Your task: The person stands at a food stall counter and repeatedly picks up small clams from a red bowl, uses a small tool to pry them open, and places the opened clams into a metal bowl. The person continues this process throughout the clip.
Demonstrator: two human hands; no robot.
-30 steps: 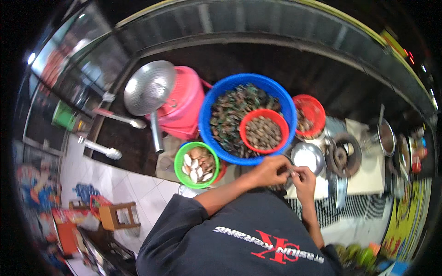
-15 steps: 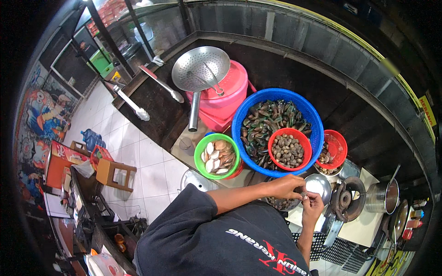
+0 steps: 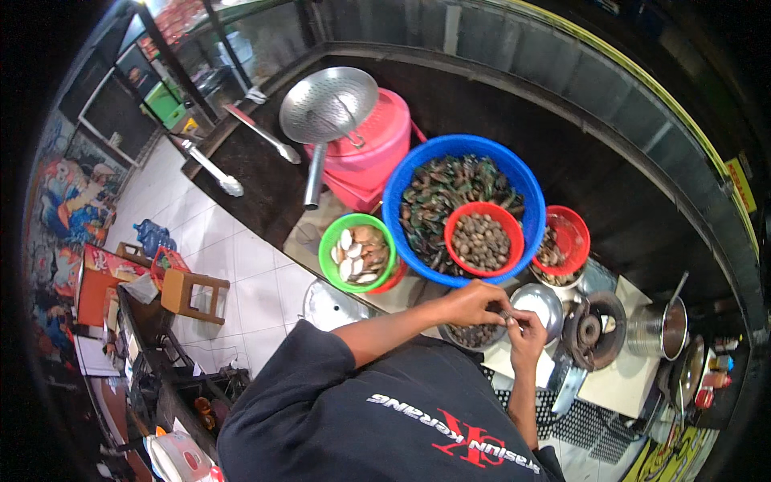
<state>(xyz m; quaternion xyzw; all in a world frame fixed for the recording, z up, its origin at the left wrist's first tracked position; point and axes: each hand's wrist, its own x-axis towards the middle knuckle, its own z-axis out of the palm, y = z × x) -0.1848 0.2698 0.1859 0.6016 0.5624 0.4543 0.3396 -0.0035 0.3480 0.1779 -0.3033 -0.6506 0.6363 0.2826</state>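
Note:
My left hand (image 3: 474, 304) and my right hand (image 3: 526, 336) meet fingertip to fingertip in front of the baskets. Both pinch what looks like a small clam (image 3: 506, 316), mostly covered by the fingers. Below the left hand is a dark pan (image 3: 472, 337) of similar small clams, partly behind my forearm. A shiny metal bowl (image 3: 543, 305) stands just beyond the right hand. Past the hands, a red basket (image 3: 518, 241) of small clams (image 3: 482, 243) sits inside a big blue basket (image 3: 532, 186) with dark green mussels (image 3: 454, 193).
Left of the mussels is a green basket (image 3: 327, 255) of flat shells. Behind it, a perforated ladle (image 3: 329, 100) lies on a pink bucket (image 3: 377, 165). To the right are another red basket (image 3: 572, 241), a burner (image 3: 593, 329) and a metal pot (image 3: 646, 333).
The whole view has shifted, so the baskets and my hands appear farther left and slightly higher. Both hands remain together at the small clam, which is now more hidden by the fingers.

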